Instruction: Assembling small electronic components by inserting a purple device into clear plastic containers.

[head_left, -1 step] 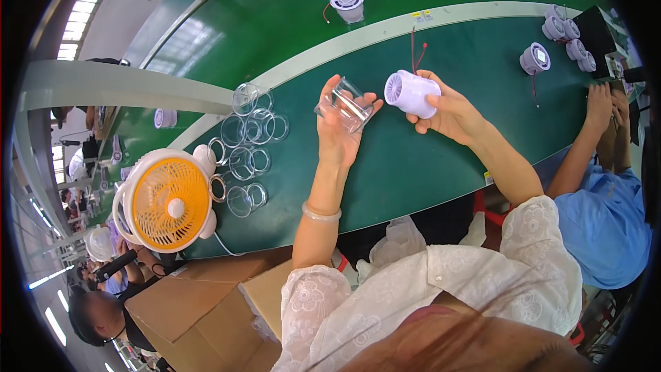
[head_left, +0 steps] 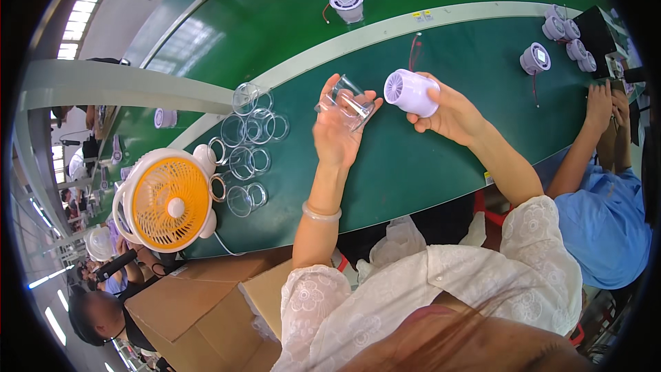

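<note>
My left hand (head_left: 337,127) is closed round a clear plastic cup (head_left: 352,103), tilted, its fingers and thumb on the wall. Close by on the right, my right hand (head_left: 447,110) grips a lilac cylindrical fan unit (head_left: 412,93) by its rear. The vaned round end of the unit faces the clear cup, with a small gap between them. Thin red wires (head_left: 414,52) rise from behind the unit. Several clear cups and rings (head_left: 248,127) stand in a cluster on the green table left of my left hand.
A white fan with an orange grille (head_left: 172,200) stands at the table's left end. Lilac units (head_left: 536,59) sit at the right, near a co-worker's hands (head_left: 606,107). Another unit (head_left: 346,1) is on the green surface beyond the pale rail (head_left: 385,31). A cardboard box (head_left: 200,303) is below left.
The lilac fan unit has turned slightly in my right hand, and its red wires have shifted. My left hand keeps the clear cup in nearly the same place.
</note>
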Tool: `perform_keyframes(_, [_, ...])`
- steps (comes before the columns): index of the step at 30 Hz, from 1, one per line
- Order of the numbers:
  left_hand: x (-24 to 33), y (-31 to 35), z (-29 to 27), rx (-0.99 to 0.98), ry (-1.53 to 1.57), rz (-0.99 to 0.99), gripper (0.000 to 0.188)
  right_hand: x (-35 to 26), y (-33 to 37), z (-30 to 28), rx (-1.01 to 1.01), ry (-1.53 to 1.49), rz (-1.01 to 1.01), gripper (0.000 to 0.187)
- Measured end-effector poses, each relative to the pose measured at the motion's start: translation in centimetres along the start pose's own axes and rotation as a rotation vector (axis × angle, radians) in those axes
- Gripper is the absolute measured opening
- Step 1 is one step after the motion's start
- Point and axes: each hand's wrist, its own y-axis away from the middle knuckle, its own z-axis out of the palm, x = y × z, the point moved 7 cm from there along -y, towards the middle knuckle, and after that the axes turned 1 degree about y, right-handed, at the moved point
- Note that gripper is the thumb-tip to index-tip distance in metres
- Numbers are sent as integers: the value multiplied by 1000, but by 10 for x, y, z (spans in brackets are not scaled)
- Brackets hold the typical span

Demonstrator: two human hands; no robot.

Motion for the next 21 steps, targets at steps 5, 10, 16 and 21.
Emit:
perform_keyframes(5, [-5, -1, 6, 75, -79, -27, 61, 12, -4, -9, -133, -343, 176, 48])
perform_keyframes(10, [-8, 0, -12, -72, -211, -15, 66, 15, -5, -9, -107, -447, 250, 53])
perform_keyframes(16, [-4, 0, 14, -81, -348, 74, 31, 7, -2, -3, 9, -228, 157, 41])
perform_keyframes(21, [2, 7, 31, -89, -1268, 339, 35, -53, 14, -8, 222, 810, -706, 39])
